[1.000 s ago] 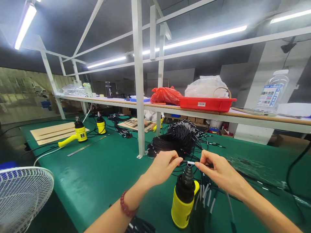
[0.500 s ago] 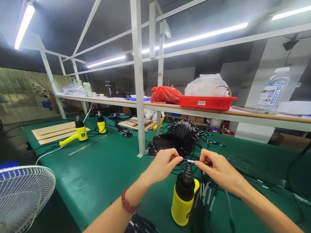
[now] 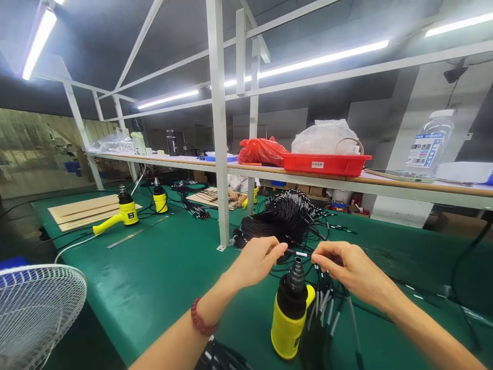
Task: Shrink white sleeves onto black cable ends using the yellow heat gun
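Note:
My left hand (image 3: 256, 262) and my right hand (image 3: 348, 267) pinch a thin black cable (image 3: 295, 252) between their fingertips, with a short white sleeve (image 3: 303, 254) on it between them. Just below that sleeve stands an upright yellow heat gun (image 3: 288, 324), its black ribbed nozzle (image 3: 297, 276) pointing up and apart from the cable. A large bundle of black cables (image 3: 281, 221) lies behind my hands. Several cable ends with pale sleeves (image 3: 327, 306) hang beside the heat gun, below my right hand.
The green workbench (image 3: 154, 272) holds cardboard sheets (image 3: 88, 208), a steel ruler (image 3: 136, 232) and two more yellow heat guns (image 3: 126, 213). A co-worker's hand (image 3: 233, 194) works beyond a white post (image 3: 219, 128). A fan (image 3: 38, 318) stands at lower left; a red tray (image 3: 325, 164) sits on the shelf above.
Both hands and the white-sleeved cable have risen slightly. My right hand's fingers have curled a little more, and the cable now tilts a little.

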